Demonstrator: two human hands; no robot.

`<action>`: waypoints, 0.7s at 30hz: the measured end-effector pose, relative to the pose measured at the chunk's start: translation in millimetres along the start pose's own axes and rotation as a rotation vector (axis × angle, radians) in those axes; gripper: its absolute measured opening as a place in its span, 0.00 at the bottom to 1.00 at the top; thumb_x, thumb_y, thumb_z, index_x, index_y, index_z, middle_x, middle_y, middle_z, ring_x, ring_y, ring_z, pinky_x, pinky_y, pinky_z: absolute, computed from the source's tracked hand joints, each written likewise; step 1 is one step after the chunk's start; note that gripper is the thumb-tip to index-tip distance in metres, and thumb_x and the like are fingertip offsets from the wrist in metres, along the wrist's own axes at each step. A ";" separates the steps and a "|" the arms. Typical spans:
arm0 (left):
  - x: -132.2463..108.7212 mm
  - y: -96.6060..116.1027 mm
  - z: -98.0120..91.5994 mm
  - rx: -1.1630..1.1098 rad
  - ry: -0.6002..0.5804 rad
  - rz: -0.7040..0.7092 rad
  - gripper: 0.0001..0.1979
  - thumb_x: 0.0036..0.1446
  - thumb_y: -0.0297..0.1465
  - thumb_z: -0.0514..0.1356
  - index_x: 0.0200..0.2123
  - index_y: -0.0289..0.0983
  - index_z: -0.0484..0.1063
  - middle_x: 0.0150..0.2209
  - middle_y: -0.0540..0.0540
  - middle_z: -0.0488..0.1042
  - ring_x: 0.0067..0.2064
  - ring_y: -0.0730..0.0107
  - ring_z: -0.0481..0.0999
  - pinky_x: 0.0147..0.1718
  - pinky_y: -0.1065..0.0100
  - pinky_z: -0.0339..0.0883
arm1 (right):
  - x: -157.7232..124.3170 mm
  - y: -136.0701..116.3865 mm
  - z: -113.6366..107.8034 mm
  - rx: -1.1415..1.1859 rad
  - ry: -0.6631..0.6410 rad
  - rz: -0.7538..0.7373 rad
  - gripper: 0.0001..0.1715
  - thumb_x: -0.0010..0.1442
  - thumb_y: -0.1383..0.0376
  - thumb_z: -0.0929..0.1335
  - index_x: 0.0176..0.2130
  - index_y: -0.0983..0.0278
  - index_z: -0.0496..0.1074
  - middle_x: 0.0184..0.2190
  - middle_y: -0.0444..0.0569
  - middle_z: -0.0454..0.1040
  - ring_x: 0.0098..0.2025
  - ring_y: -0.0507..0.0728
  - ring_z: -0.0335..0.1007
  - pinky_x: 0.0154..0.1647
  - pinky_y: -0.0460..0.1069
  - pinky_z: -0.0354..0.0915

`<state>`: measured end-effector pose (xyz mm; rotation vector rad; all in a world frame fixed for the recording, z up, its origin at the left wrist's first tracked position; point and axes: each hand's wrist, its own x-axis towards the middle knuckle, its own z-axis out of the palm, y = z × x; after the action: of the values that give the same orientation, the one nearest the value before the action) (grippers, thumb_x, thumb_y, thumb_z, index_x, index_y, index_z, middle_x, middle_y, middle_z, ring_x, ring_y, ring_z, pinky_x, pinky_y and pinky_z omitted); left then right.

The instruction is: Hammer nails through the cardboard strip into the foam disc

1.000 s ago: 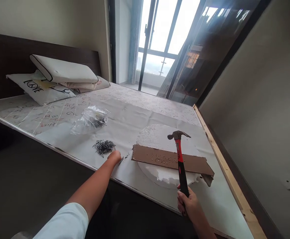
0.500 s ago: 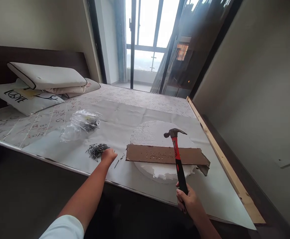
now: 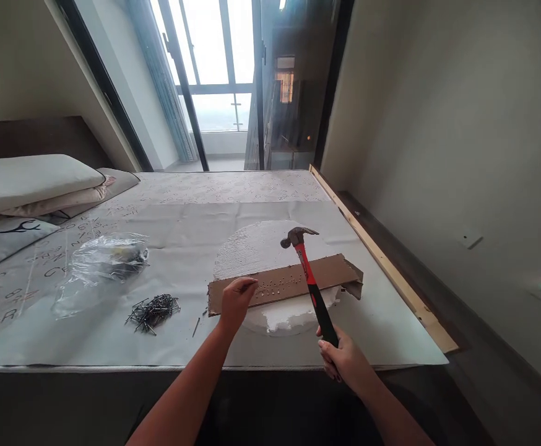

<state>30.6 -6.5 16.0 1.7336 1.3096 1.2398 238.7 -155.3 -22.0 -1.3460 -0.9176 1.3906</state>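
Note:
My right hand (image 3: 342, 356) grips the black lower handle of a claw hammer (image 3: 306, 264). The metal head is raised above a brown board strip (image 3: 328, 271), which looks like cardboard. Over the strip's left part, my left hand (image 3: 238, 294) is closed in a pinch; what lies between the fingertips is too small to make out. Rows of small dots, perhaps nail heads or holes, mark the strip beside those fingertips. Beneath the strip lies a round white foam slab (image 3: 247, 244) with a crumbled front edge. Left of my left hand is a pile of nails (image 3: 154, 311).
A clear plastic bag (image 3: 108, 260) with dark contents lies left of the nails. Pale sheeting (image 3: 182, 235) covers part of the mattress. A wooden rail (image 3: 382, 260) runs along the right side. Pillows (image 3: 33, 179) are stacked at the far left.
My left hand has moved right, from the nail pile to the board strip. The hammer stays raised in my right hand. The head view has turned right.

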 end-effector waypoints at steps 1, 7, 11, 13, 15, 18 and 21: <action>0.1 0.6 12.0 0.008 -0.034 0.025 0.07 0.50 0.34 0.60 0.28 0.38 0.75 0.29 0.48 0.77 0.29 0.71 0.75 0.29 0.71 0.70 | -0.6 -0.7 -1.5 -0.004 0.001 0.003 0.14 0.51 0.57 0.64 0.35 0.60 0.57 0.12 0.27 0.52 0.08 0.45 0.46 0.09 0.42 0.49; 1.9 -4.9 57.4 0.135 -0.115 0.090 0.05 0.52 0.30 0.59 0.28 0.39 0.75 0.29 0.47 0.78 0.30 0.70 0.75 0.30 0.69 0.69 | -4.5 -1.0 -11.8 -0.019 0.010 0.025 0.14 0.52 0.57 0.63 0.35 0.59 0.56 0.11 0.27 0.50 0.09 0.45 0.45 0.09 0.41 0.48; 3.8 -10.4 70.0 0.230 -0.125 0.130 0.05 0.52 0.28 0.59 0.29 0.39 0.76 0.30 0.47 0.78 0.32 0.68 0.75 0.33 0.68 0.69 | -5.5 -0.2 -17.4 -0.040 0.018 0.046 0.13 0.51 0.57 0.63 0.36 0.59 0.56 0.10 0.26 0.49 0.08 0.46 0.46 0.10 0.42 0.48; 4.8 -13.1 72.0 0.256 -0.129 0.141 0.05 0.52 0.28 0.59 0.29 0.39 0.76 0.30 0.47 0.78 0.32 0.69 0.75 0.34 0.68 0.68 | -6.0 -0.6 -18.8 -0.048 0.020 0.050 0.13 0.51 0.57 0.63 0.36 0.60 0.56 0.10 0.26 0.49 0.08 0.46 0.46 0.10 0.42 0.48; 5.4 -14.8 72.2 0.270 -0.134 0.152 0.05 0.52 0.28 0.59 0.29 0.39 0.76 0.30 0.47 0.77 0.33 0.69 0.75 0.34 0.68 0.68 | -6.7 -1.4 -19.3 -0.055 0.019 0.049 0.13 0.52 0.57 0.62 0.36 0.60 0.57 0.10 0.27 0.50 0.08 0.46 0.47 0.10 0.42 0.48; 5.6 -15.4 71.6 0.278 -0.142 0.163 0.05 0.52 0.28 0.59 0.30 0.39 0.76 0.31 0.47 0.77 0.32 0.69 0.75 0.34 0.68 0.68 | -8.2 -2.8 -18.9 -0.066 0.016 0.045 0.13 0.52 0.57 0.62 0.36 0.60 0.57 0.09 0.27 0.50 0.08 0.46 0.47 0.10 0.42 0.49; 5.3 -14.6 71.9 0.283 -0.159 0.175 0.05 0.53 0.28 0.59 0.30 0.39 0.76 0.31 0.46 0.77 0.32 0.69 0.75 0.34 0.68 0.68 | -10.1 -3.7 -18.0 -0.078 0.002 0.047 0.12 0.53 0.58 0.62 0.36 0.60 0.57 0.08 0.26 0.49 0.08 0.46 0.45 0.10 0.42 0.49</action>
<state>92.7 6.9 -21.1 2.1397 1.3101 1.0200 256.3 -165.9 -17.6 -1.4355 -0.9523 1.4014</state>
